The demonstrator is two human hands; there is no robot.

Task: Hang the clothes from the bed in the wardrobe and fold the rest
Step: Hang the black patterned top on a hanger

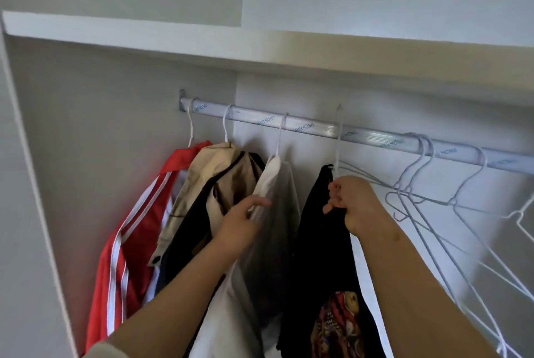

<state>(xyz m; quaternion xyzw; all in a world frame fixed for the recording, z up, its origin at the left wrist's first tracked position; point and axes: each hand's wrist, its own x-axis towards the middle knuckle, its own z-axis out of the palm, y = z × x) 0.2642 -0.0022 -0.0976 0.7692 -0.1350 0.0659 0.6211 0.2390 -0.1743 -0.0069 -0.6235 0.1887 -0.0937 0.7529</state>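
Observation:
Inside the wardrobe a silver rail (312, 127) carries several hung garments. A black T-shirt (320, 247) with a coloured print hangs on a white wire hanger whose hook sits at the rail; my right hand (354, 201) grips the shirt's shoulder and the hanger. My left hand (245, 218) rests with straight fingers against a white and grey garment (274, 192) just to the left. Further left hang a beige and black jacket (213, 184) and a red jacket with white stripes (130, 256).
Several empty white wire hangers (433, 198) hang on the rail's right part. A white shelf (173, 36) runs above the rail. The wardrobe's left wall (86, 140) stands close to the red jacket.

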